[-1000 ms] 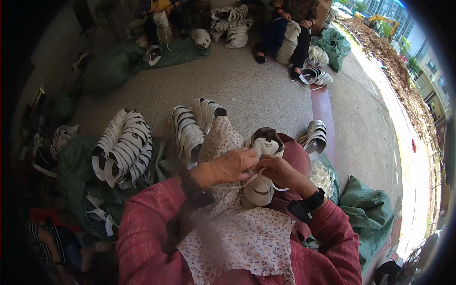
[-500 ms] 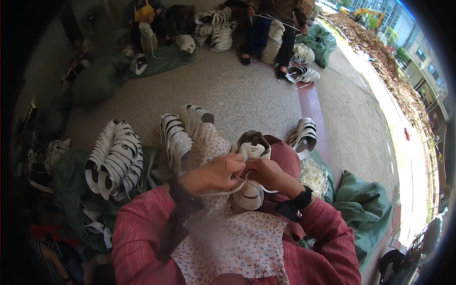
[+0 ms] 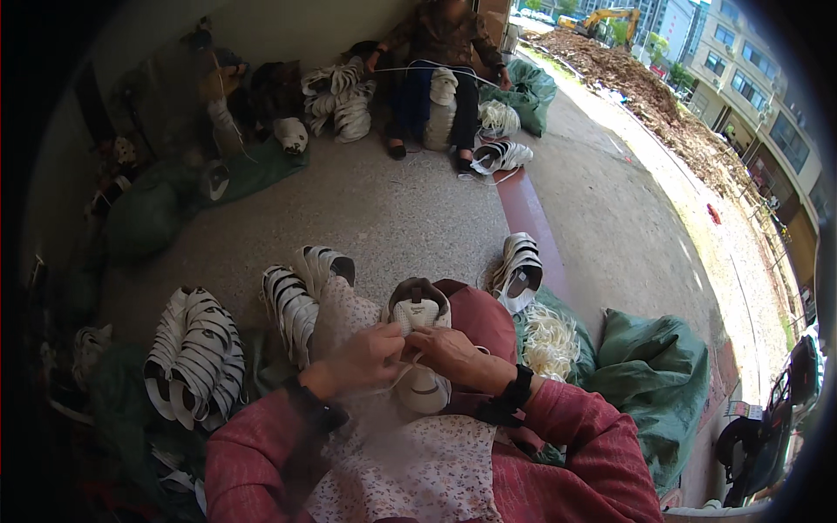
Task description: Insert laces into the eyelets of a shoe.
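Observation:
A white sneaker (image 3: 425, 394) with a brown lining lies in my lap, toe toward me and its opening at the far end. Both hands meet over its lacing area. My left hand (image 3: 359, 359) is closed, fingertips pinched at the left side of the shoe. My right hand (image 3: 460, 359) bends over the shoe just below its tongue (image 3: 417, 315), fingers pressed together on the white shoelace (image 3: 482, 349). Part of the lace loops below the hands, over the shoe's front. The fingers hide most of the lacing area. A floral apron (image 3: 418, 462) covers my lap.
Nested white shoes (image 3: 196, 349) stand in rows at left, with more rows (image 3: 288, 301) by my knees and at right (image 3: 520, 266). A bundle of white laces (image 3: 551, 342) lies beside a green sack (image 3: 654, 366). Across the floor, a seated person (image 3: 440, 52) stretches a lace.
The view has shifted, so my lap and the shoe appear lower and farther left. My hands remain at the lacing, and less loose lace shows around them.

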Demonstrator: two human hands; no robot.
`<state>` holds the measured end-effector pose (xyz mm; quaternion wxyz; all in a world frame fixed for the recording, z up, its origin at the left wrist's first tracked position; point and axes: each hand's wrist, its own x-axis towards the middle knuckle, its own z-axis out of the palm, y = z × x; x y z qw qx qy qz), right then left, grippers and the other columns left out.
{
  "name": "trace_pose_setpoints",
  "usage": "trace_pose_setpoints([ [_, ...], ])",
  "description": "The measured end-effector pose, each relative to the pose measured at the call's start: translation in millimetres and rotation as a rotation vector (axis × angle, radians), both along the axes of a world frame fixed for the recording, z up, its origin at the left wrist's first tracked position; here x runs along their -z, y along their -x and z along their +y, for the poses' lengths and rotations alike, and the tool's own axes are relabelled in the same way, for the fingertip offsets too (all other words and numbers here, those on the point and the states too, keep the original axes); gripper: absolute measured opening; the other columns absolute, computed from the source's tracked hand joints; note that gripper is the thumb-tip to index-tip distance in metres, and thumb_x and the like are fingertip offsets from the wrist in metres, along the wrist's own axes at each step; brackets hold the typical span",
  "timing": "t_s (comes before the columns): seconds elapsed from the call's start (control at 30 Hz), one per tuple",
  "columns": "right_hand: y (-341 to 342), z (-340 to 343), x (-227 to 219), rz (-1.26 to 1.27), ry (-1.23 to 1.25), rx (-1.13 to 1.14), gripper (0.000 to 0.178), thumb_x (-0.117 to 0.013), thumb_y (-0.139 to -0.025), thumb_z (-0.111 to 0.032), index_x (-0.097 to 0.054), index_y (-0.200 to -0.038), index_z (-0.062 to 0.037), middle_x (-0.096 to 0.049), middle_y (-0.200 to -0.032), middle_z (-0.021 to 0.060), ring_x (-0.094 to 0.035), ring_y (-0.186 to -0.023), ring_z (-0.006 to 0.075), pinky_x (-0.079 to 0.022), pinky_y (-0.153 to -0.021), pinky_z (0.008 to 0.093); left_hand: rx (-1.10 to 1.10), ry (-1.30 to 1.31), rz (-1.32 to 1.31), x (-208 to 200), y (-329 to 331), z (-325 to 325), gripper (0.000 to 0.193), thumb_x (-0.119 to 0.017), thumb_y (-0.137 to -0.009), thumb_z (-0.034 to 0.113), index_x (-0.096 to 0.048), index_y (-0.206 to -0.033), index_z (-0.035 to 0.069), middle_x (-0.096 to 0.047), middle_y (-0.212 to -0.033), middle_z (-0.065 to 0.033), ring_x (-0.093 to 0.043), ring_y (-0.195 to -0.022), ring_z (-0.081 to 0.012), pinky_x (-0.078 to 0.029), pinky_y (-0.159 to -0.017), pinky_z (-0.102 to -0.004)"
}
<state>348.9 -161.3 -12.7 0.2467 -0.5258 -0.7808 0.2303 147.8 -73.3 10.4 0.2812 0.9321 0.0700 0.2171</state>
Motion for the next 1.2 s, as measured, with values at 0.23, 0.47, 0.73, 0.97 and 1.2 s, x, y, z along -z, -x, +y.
trace_pose_setpoints([
  [0.23, 2.1, 2.8, -3.6, 0.054, 0.030, -0.001, 0.013, -0.066, -0.081, -0.011, -0.066, -0.094, -0.0096, -0.064, -0.095, 0.0099, -0.063, -0.095, 0.0336, -0.050, -0.079, 0.0433, -0.042, -0.012, -0.005, 2.2, 0.3, -1.8, 0.023, -0.075, -0.070, 0.007, -0.052, -0.071, 0.004, -0.050, -0.079, -0.0099, -0.058, -0.073, -0.0286, -0.046, -0.062, -0.0373],
  [0.47, -11.6, -4.8, -6.8, 0.839, 0.250, 0.193, 0.013, -0.065, -0.092, -0.017, -0.060, -0.093, -0.0042, -0.059, -0.083, -0.0011, -0.059, -0.076, 0.0181, -0.048, -0.065, 0.0329, 0.066, 0.182, 0.118, -18.7, -3.9, 4.6, 0.017, -0.076, -0.075, 0.012, -0.061, -0.079, 0.004, -0.054, -0.081, -0.0076, -0.059, -0.076, -0.0227, -0.048, -0.066, -0.0335],
  [0.73, -91.9, -11.7, -32.5, 1.590, 0.339, 0.330, 0.019, -0.055, -0.100, -0.026, -0.051, -0.090, -0.0109, -0.049, -0.081, -0.0023, -0.043, -0.061, 0.0080, -0.030, -0.044, 0.0208, -0.142, 0.326, 0.166, -9.2, -20.3, -11.1, 0.020, -0.072, -0.082, 0.022, -0.068, -0.090, 0.004, -0.060, -0.086, -0.0106, -0.062, -0.079, -0.0266, -0.048, -0.068, -0.0357],
  [0.97, -64.8, -25.6, -51.3, 1.605, 0.264, 0.346, 0.018, -0.054, -0.099, -0.028, -0.049, -0.094, -0.0120, -0.048, -0.066, 0.0009, -0.041, -0.049, 0.0101, -0.030, -0.042, 0.0229, -0.215, 0.256, 0.157, -16.3, -21.6, -26.2, 0.022, -0.071, -0.084, 0.021, -0.068, -0.099, 0.005, -0.059, -0.096, -0.0101, -0.061, -0.089, -0.0263, -0.048, -0.074, -0.0358],
  [1.2, -16.0, -46.4, -109.4, 1.166, 0.145, 0.314, 0.023, -0.047, -0.105, -0.027, -0.047, -0.103, -0.0046, -0.061, -0.076, 0.0049, -0.045, -0.049, 0.0040, -0.033, -0.043, 0.0205, -0.225, 0.467, -0.277, -23.6, -48.8, -58.6, 0.031, -0.066, -0.094, 0.023, -0.061, -0.114, 0.000, -0.063, -0.107, -0.0066, -0.059, -0.086, -0.0147, -0.047, -0.072, -0.0318],
])
